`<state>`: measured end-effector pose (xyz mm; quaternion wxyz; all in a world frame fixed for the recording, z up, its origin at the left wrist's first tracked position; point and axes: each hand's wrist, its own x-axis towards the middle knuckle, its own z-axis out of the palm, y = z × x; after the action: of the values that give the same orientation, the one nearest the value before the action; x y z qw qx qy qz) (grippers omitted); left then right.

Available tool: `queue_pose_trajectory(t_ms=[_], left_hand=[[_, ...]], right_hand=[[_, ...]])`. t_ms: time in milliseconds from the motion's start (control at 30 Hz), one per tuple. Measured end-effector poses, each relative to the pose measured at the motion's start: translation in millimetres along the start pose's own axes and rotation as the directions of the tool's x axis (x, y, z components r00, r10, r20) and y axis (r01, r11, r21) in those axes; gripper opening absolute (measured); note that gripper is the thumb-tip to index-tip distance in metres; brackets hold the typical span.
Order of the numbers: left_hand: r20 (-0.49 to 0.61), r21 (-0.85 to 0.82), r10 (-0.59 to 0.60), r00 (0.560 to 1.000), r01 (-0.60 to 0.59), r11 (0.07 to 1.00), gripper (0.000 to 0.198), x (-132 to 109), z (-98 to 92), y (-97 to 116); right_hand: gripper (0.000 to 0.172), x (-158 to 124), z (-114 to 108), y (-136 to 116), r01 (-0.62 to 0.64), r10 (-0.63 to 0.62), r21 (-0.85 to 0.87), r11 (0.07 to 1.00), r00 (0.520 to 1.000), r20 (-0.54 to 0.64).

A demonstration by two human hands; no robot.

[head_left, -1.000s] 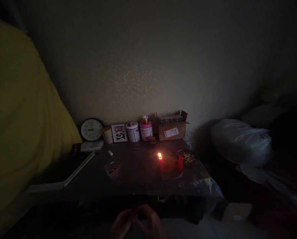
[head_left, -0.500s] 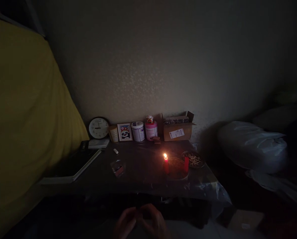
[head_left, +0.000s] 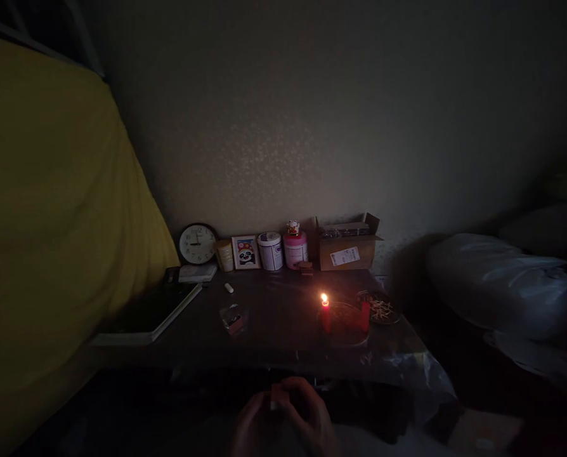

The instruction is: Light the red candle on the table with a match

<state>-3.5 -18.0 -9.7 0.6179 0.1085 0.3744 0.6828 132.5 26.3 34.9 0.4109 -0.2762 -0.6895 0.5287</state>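
Observation:
Low at the front edge of the table, my two hands come together around a small reddish matchbox (head_left: 278, 396). My right hand (head_left: 311, 411) pinches it between thumb and fingers. On its other side my left hand (head_left: 252, 420) is closed against the box; its fingertips are dim. A lit red candle (head_left: 326, 316) stands upright on a round plate (head_left: 344, 341) beyond my hands, with an unlit red candle (head_left: 364, 315) at its right side. Burnt-looking matchsticks (head_left: 382, 309) lie in a dark dish just behind.
A clear plastic bag with a small reddish box (head_left: 234, 324) lies on the dark-covered table (head_left: 274, 343). Along the wall stand a clock (head_left: 197, 244), a panda picture (head_left: 246, 253), two tins and an open carton (head_left: 345, 254). A large book (head_left: 150, 317) is at left.
Both hands have risen slightly, and the matchbox now shows between them. The view has turned a little left, so the table's things sit further right. The candle still burns.

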Motion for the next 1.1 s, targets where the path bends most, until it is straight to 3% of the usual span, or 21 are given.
queue_pose_trajectory(t_ms=[100, 200, 433, 600, 733, 900, 1100], left_hand=[[0.134, -0.126, -0.069, 0.989, 0.086, 0.988, 0.011, 6, 10.9, -5], [0.217, -0.145, -0.109, 0.97, 0.143, 0.979, 0.01, 4, 26.6, -2], [0.274, -0.097, -0.133, 0.953, 0.165, 0.982, 0.015, -3, 53.0, 6], [0.291, -0.133, -0.119, 0.949, 0.164, 0.977, 0.014, 8, 41.5, -7], [0.262, -0.149, -0.159, 0.952, 0.203, 0.968, 0.011, 13, 28.8, -12], [0.216, -0.16, -0.174, 0.961, 0.21, 0.964, 0.004, 15, 23.9, -13], [0.173, -0.149, -0.217, 0.961, 0.244, 0.958, 0.007, 6, 22.0, -10]], right_hand=[[0.025, 0, -4, 2, 0.037, -0.036, 0.028, 0.999, 0.999, -0.006], [0.024, -1, -11, 4, 0.063, -0.063, 0.011, 0.998, 0.998, -0.016], [0.031, -2, -23, 4, 0.063, -0.066, -0.088, 0.994, 0.997, -0.035], [0.038, -5, -14, 8, 0.064, -0.067, -0.037, 0.997, 0.993, -0.095], [0.038, -7, -7, 18, 0.092, -0.111, -0.112, 0.99, 0.978, -0.177], [0.037, -6, -3, 27, 0.132, -0.155, -0.129, 0.983, 0.971, -0.182], [0.037, -13, 4, 26, 0.027, -0.067, -0.164, 0.986, 0.966, -0.249]])
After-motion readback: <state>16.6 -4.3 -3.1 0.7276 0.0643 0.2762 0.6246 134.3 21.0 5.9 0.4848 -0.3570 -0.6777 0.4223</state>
